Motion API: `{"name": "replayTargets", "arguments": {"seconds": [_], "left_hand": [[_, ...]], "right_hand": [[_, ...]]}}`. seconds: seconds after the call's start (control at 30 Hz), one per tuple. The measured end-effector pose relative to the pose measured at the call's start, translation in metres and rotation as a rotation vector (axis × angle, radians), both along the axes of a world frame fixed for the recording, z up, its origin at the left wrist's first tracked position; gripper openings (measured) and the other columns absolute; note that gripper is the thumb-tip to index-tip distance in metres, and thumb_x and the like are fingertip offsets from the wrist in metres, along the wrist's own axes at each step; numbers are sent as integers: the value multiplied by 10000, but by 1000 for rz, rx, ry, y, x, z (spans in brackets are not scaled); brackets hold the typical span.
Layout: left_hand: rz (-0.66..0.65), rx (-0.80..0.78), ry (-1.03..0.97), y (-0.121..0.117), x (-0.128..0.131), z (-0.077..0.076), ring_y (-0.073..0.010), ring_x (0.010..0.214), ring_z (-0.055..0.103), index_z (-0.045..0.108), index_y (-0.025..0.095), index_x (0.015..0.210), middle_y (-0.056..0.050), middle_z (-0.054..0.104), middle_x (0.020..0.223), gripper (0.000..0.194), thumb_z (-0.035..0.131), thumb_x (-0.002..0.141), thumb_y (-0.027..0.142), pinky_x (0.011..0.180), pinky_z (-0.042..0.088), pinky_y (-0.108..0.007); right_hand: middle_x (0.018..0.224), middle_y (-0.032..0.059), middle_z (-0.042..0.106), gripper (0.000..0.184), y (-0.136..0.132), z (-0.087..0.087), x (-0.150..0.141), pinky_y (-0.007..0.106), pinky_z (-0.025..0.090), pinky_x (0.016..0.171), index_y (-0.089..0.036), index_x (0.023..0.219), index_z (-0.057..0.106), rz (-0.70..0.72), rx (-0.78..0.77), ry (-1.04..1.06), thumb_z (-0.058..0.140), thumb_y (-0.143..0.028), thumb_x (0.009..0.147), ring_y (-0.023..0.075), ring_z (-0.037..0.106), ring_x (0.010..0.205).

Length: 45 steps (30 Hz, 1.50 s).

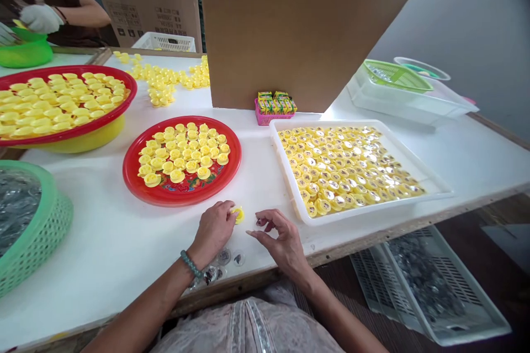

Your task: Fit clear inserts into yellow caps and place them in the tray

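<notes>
My left hand [215, 227] rests on the white table [124, 231] near its front edge, fingers curled round a small yellow cap [238, 214]. My right hand [278, 236] hovers just right of it, thumb and forefinger pinched on a tiny dark piece I cannot make out. A few small clear discs [226, 259] lie on the table under my left wrist. A red plate [182, 190] with several yellow caps sits just beyond my hands. To the right, a white tray [430, 176] holds several yellow caps with shiny inserts.
A larger red tray of caps [62, 99] rests on a yellow basin at left. A green basket [45, 226] stands at the near left. A cardboard panel [290, 27] stands behind, with a pink box [274, 107]. A gloved co-worker's hand [39, 17] works at far left. Grey crates [430, 281] lie on the floor.
</notes>
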<state>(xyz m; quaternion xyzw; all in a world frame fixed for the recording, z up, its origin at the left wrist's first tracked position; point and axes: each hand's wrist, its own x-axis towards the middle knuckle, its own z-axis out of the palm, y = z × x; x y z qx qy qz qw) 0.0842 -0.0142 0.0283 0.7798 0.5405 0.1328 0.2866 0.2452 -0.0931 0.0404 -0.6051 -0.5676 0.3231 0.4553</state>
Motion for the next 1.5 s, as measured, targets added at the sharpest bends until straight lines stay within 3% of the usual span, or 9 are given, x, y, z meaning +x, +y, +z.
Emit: {"name": "replayTargets", "arguments": {"seconds": [0.1, 0.27, 0.43, 0.73, 0.97, 1.2, 1.5], "left_hand": [[151, -204, -142, -8, 5, -5, -214, 655, 620, 586, 205, 952, -49, 671, 750, 180, 538, 808, 302, 603, 419, -288], [287, -540, -507, -20, 6, -14, -190, 568, 626, 554, 201, 930, -54, 683, 753, 193, 523, 797, 337, 530, 460, -269], [243, -382, -444, -16, -5, -14, -165, 528, 584, 605, 230, 946, -16, 663, 725, 199, 502, 778, 262, 529, 436, -260], [157, -238, -468, -5, -11, -3, -191, 643, 583, 662, 228, 968, -35, 663, 774, 256, 489, 782, 260, 591, 420, -274], [113, -306, -528, -2, -9, -25, -179, 604, 575, 670, 237, 963, -36, 671, 841, 256, 494, 783, 285, 592, 439, -271], [95, -370, -585, -8, -3, -20, -170, 550, 558, 679, 221, 971, -29, 668, 738, 266, 493, 793, 291, 559, 437, -270], [82, -425, -655, -10, 0, -28, -188, 628, 603, 682, 193, 958, -36, 670, 713, 278, 513, 799, 347, 591, 468, -272]], "right_hand": [[805, 20, 605, 222, -2, -3, 4, 269, 477, 631, -207, 945, 627, -2, -11, -15, 674, -255, 734, 139, 546, 701], [848, 36, 623, 235, -2, -9, 8, 266, 475, 613, -208, 949, 637, -2, -23, -116, 680, -256, 724, 143, 555, 705], [900, 39, 620, 264, 4, -9, 9, 273, 479, 642, -232, 998, 646, 57, -22, -138, 671, -233, 735, 146, 556, 745], [908, 35, 629, 302, 10, 20, 5, 300, 486, 701, -236, 1007, 633, 118, 43, 27, 701, -320, 725, 148, 552, 744], [846, 28, 623, 222, 16, 2, 7, 264, 464, 625, -223, 963, 640, 66, -40, -298, 667, -251, 745, 152, 576, 725], [800, 45, 606, 159, 22, -1, -9, 282, 423, 629, -197, 873, 622, 131, -127, -698, 672, -185, 723, 188, 566, 736], [896, 53, 633, 188, 30, -2, -10, 258, 415, 684, -208, 947, 630, 175, -186, -814, 621, -152, 768, 187, 592, 828]]}}
